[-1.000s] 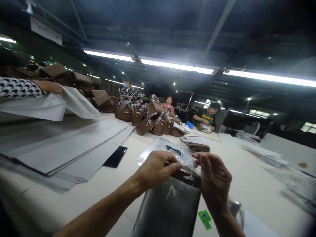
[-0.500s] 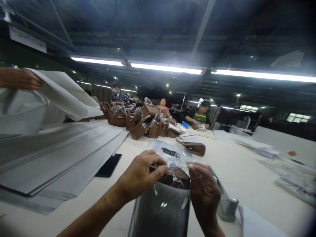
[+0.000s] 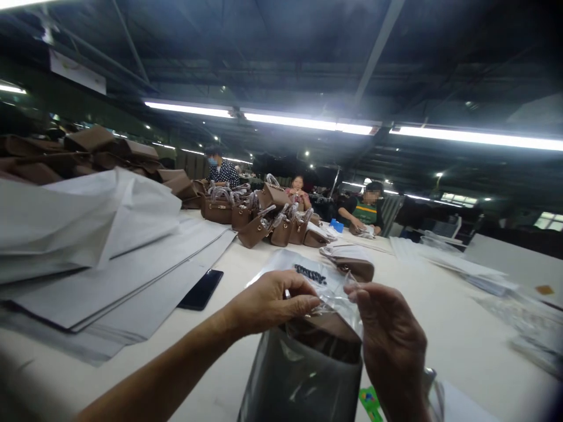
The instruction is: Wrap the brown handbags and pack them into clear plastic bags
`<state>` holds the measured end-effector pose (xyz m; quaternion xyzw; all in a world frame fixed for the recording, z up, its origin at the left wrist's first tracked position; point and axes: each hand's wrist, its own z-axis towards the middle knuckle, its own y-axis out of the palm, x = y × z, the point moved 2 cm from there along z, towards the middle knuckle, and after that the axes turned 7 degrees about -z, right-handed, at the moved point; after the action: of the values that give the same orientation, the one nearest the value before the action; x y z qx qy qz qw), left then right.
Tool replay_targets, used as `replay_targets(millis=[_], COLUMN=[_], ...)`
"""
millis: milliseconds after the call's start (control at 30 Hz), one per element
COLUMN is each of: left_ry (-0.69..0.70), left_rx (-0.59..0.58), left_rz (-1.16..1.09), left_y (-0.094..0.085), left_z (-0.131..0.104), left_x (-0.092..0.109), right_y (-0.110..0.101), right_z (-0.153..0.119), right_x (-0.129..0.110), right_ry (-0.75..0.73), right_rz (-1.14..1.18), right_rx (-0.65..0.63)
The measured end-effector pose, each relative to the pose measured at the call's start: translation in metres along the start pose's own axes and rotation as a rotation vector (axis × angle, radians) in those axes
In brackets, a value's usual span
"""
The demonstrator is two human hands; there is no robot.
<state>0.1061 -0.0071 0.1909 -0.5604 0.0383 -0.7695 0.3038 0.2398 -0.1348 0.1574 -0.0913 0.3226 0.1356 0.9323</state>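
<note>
A clear plastic bag (image 3: 303, 381) stands upright before me, with a brown leather item (image 3: 332, 328) inside it. At its top edge, my left hand (image 3: 285, 299) pinches the crumpled plastic between thumb and fingers. My right hand (image 3: 389, 328) grips the plastic at the bag's right corner, thumb against fingertips. Just beyond the hands, clear film with black printing (image 3: 310, 274) lies over the table; I cannot tell whether it belongs to the same bag. Behind it rests a brown handbag (image 3: 354, 266) with a white wrapping on top.
Wide grey-white sheets (image 3: 145, 275) are stacked at left, beside a black phone (image 3: 201, 290). Brown handbags (image 3: 253, 231) crowd the far side, with more piled at far left (image 3: 92, 146). A green packet (image 3: 370, 403) lies near my right wrist. Co-workers (image 3: 363, 214) sit across the table.
Another person's hand at left has gone from view, and the sheet it held up has dropped. My right hand has drawn its corner of plastic slightly up; the view has shifted a little.
</note>
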Motion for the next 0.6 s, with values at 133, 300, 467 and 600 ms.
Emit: replay_targets(millis=[133, 300, 467, 600], left_ry=[0.024, 0.245, 0.323, 0.227], left_rx=[-0.168, 0.307, 0.544, 0.443], left_rz=[-0.027, 0.161, 0.109, 0.115], left_y=[-0.006, 0.006, 0.020, 0.016], left_z=[0.002, -0.010, -0.016, -0.007], left_x=[0.000, -0.003, -0.012, -0.005], right_y=[0.007, 0.004, -0.006, -0.002], right_z=[-0.006, -0.007, -0.011, -0.016], right_x=[0.005, 0.004, 0.002, 0.008], right_ry=[-0.028, 0.014, 0.239, 0.268], right_rz=[0.035, 0.032, -0.016, 0.026], right_rx=[0.099, 0.119, -0.140, -0.190])
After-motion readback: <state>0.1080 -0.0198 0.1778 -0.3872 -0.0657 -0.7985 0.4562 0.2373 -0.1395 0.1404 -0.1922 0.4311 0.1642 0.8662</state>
